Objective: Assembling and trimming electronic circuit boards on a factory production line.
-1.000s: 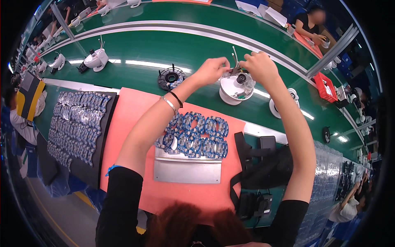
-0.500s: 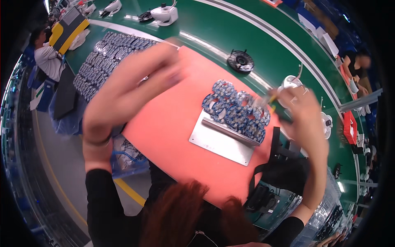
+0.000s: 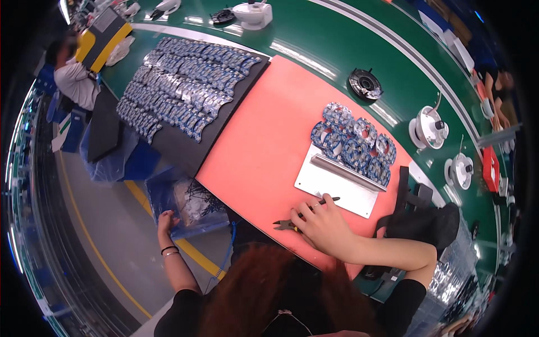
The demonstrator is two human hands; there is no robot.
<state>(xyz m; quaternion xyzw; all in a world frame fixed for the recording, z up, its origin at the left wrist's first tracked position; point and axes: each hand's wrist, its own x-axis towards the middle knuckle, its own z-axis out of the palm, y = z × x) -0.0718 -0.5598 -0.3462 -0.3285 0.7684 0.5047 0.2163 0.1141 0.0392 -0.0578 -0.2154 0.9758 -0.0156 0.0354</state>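
My right hand [image 3: 325, 227] is low over the near part of the pink mat [image 3: 247, 146], fingers curled round diagonal cutters [image 3: 284, 225]. Their jaws point left and a little yellow handle shows. A thin black tool [image 3: 330, 200] sticks out by the fingers, its kind unclear. Past that hand lies a metal plate with a raised bar [image 3: 342, 174], with a cluster of round blue circuit boards [image 3: 356, 143] behind it. My left hand [image 3: 167, 221] hangs off the table's left side, fingers loosely apart, beside a blue plastic-lined bin [image 3: 193, 205] with dark scraps inside.
Rows of circuit boards [image 3: 179, 84] cover a black sheet [image 3: 224, 126] at left. Beyond the mat, a green conveyor [image 3: 314, 39] carries white housings [image 3: 431, 129] and a black round part [image 3: 365, 84]. A black bag [image 3: 421, 224] sits at right. A co-worker [image 3: 76, 84] is at far left.
My left hand has dropped from over the mat to beside the bin. My right hand has come from the clustered boards to the mat's near part. The whole view has shifted.
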